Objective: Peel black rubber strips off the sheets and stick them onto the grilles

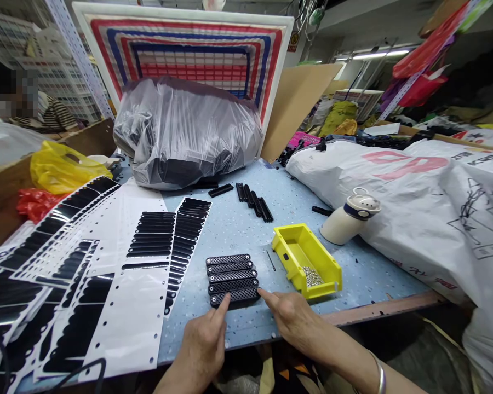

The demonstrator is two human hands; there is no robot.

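Several black textured bars [233,272] with a small metal-coloured dot at each end lie side by side in a row on the blue speckled table. My left hand [205,342] rests its outstretched index fingertip on the nearest bar; its other fingers are curled, holding nothing. From the right, the index finger of my right hand [293,317] reaches the end of the bars, the thumb hidden beneath. Just beyond that hand stands a yellow bin [302,246] with small shiny metal pieces [312,276] inside. A thin dark pin [270,260] lies between bars and bin.
White sheets [125,323] bearing black strips cover the left side. More black pieces [254,201] lie farther back, before a big plastic-wrapped bundle [189,131]. A cream bottle [345,219] and large white sacks [414,186] stand right. A person in a striped sleeve [59,114] is far left.
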